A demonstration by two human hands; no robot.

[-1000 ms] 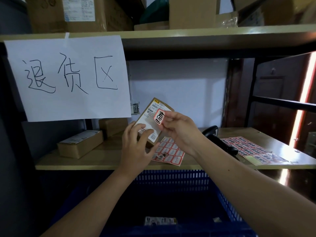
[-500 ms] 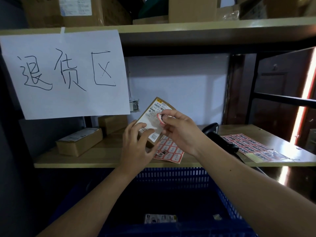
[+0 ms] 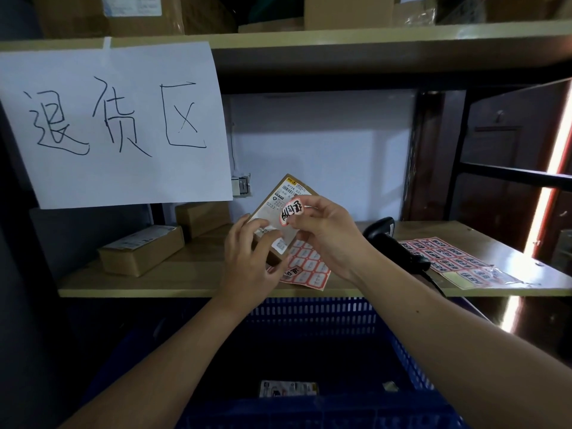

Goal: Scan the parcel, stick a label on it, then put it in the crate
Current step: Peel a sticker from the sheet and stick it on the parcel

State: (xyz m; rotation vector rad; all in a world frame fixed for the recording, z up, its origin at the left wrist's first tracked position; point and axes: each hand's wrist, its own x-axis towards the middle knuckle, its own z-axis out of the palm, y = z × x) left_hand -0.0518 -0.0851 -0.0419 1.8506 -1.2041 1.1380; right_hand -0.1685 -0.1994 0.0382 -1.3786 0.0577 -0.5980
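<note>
A small flat cardboard parcel (image 3: 280, 201) with a white shipping label is tilted above the wooden shelf, held from below by my left hand (image 3: 252, 258). A red-bordered sticker (image 3: 290, 211) with black characters is pinched in my right hand (image 3: 325, 235) and lies against the parcel's face. A sheet of red stickers (image 3: 309, 269) lies on the shelf under the hands. The black barcode scanner (image 3: 391, 243) rests on the shelf just right of my right wrist. The blue crate (image 3: 312, 311) stands below the shelf, under my forearms.
Two brown boxes (image 3: 142, 250) sit on the wooden shelf (image 3: 173, 280) at left, below a hanging paper sign (image 3: 114, 125). A second sticker sheet (image 3: 445, 261) lies at right. A flat packet (image 3: 289, 389) lies in the crate's bottom. More boxes fill the upper shelf.
My right hand turned the sticker over, so its printed face shows again on the parcel. The parcel stayed in my left hand, and the view shifted down a little.
</note>
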